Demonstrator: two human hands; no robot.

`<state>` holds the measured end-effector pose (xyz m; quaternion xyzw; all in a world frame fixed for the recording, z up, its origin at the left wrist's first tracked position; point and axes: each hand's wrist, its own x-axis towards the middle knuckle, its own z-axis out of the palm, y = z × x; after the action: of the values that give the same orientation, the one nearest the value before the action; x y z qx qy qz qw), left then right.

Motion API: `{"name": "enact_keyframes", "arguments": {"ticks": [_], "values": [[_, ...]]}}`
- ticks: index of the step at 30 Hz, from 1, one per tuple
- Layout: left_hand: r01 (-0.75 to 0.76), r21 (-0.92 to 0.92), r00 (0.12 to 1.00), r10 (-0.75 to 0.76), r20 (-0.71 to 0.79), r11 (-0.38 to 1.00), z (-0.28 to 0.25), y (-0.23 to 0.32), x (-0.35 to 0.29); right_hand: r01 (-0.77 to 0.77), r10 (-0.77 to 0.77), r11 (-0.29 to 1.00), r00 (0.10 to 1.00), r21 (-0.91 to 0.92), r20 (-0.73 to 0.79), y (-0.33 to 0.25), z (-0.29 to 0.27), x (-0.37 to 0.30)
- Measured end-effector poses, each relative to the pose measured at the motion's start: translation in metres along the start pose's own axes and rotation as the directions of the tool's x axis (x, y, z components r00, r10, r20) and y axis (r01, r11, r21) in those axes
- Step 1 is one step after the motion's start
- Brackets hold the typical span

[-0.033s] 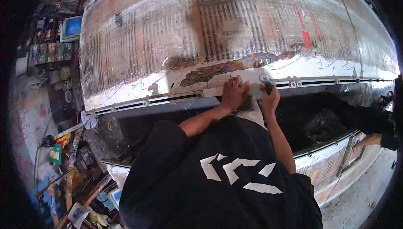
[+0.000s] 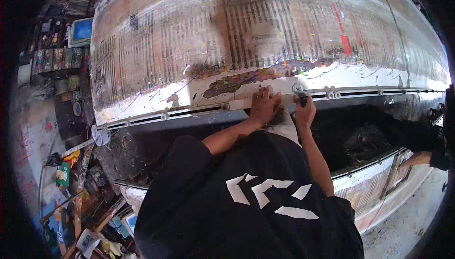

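My left hand point(image 2: 264, 107) rests at the near edge of a long worn table point(image 2: 156, 45), its fingers laid apart over a pale flat strip point(image 2: 240, 104) on the edge rail. Just to its right, my right hand point(image 2: 305, 112) is closed around a small dark piece point(image 2: 303, 99), like a knob or short handle; its exact kind is not clear. Beyond those fingers, a round whitish fitting point(image 2: 298, 87) touches the table edge. The metal rail point(image 2: 189, 110) with a dark slot and small round fittings runs along this edge.
Behind me stands a second railed table point(image 2: 365, 188), where another person's hand point(image 2: 417, 159) rests at the right. A dark gap point(image 2: 365, 135) lies between the tables. Wooden strips point(image 2: 83, 183) and clutter fill the left, below a blue-panelled frame point(image 2: 81, 32).
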<state>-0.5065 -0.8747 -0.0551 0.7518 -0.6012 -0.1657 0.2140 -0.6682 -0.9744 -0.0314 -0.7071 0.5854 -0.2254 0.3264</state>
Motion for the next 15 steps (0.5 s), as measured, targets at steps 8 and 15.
{"name": "enact_keyframes", "arguments": {"ticks": [8, 15], "values": [[-0.023, -0.008, 0.998, 0.023, -0.05, 1.0, 0.0, -0.001, -0.003, -0.375, 0.231, 0.704, 0.924, 0.603, 0.306, 0.028, -0.049, 0.014], [-0.021, 0.0, 1.0, 0.021, 0.006, 1.0, -0.001, 0.0, 0.0, -0.151, 0.28, 0.92, 0.899, -0.361, 0.337, 0.056, -0.076, 0.025]]}}
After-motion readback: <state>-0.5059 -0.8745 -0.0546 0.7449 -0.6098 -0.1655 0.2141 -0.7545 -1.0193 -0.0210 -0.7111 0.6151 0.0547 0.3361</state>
